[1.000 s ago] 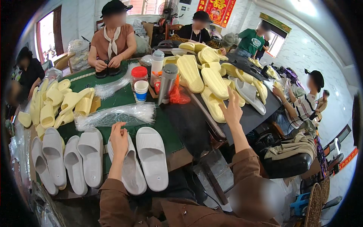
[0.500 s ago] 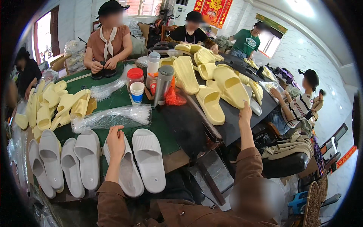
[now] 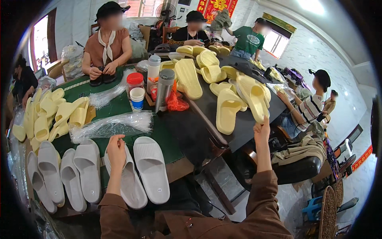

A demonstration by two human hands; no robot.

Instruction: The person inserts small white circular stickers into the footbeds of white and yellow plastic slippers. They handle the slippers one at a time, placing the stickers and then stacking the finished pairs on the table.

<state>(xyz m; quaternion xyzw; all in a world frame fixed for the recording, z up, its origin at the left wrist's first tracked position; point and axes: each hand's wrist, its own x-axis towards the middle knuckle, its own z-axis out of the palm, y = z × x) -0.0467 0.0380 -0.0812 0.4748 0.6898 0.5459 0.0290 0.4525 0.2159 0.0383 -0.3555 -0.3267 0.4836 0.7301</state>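
My right hand [image 3: 261, 132] pinches the heel end of a pale yellow slide slipper [image 3: 258, 101], which is tilted over the near part of the yellow pile. Another yellow slipper [image 3: 228, 113] lies on the black tabletop just left of it. Over the strap of a grey slipper [image 3: 134, 190] hovers my left hand [image 3: 116, 149], its fingers curled together; whatever is in them, if anything, is hidden. Beside that slipper rests a second grey one [image 3: 153, 169]. Further left, more grey slippers [image 3: 88, 169] stand in a row along the table's near edge.
Clear plastic strands or bags [image 3: 111, 125] lie on the green mat beyond my left hand. A steel tumbler [image 3: 164, 91], a red-lidded jar [image 3: 135, 82] and a paper cup [image 3: 137, 98] stand mid-table. Yellow slippers [image 3: 48, 107] heap at left. Several co-workers sit or stand around the table.
My right hand has moved slightly right and down, turning the yellow slipper more upright with it. My left hand stays near the grey slipper. The far co-worker in green has raised a greyish-green cloth.
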